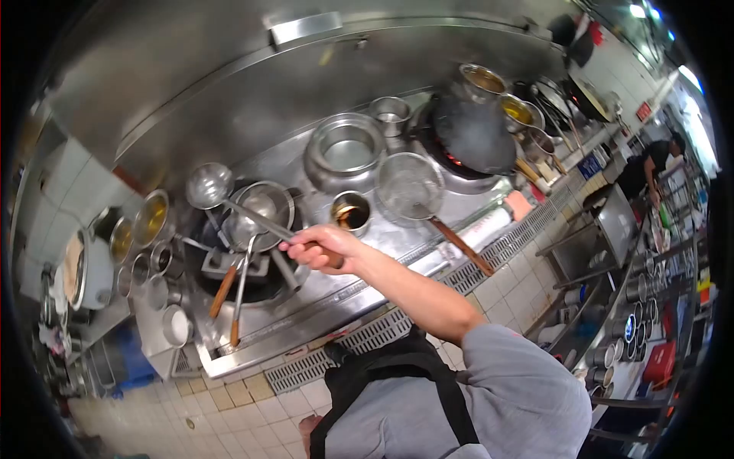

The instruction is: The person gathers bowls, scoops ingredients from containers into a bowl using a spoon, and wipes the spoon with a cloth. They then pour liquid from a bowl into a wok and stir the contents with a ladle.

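Note:
My right hand [317,249] is closed around the wooden-ended handle of a metal ladle [264,220]. The ladle's round bowl is raised out to the left, over the edge of the left wok burner. Below the ladle lie a round strainer [264,218] and several utensils with wooden handles [224,291], resting across the dark wok [218,287]. Just right of my hand stands a small metal pot [352,213] with dark liquid in it. My left hand does not show; only a patch of skin appears beside the apron at the bottom.
A large metal pot [344,151] and a wooden-handled mesh strainer [410,187] sit mid-stove. The right wok [474,138] steams above glowing fire. Containers of yellow liquid [153,218] stand at left. A floor grate [336,356] runs along the stove. Another person [654,168] is at far right.

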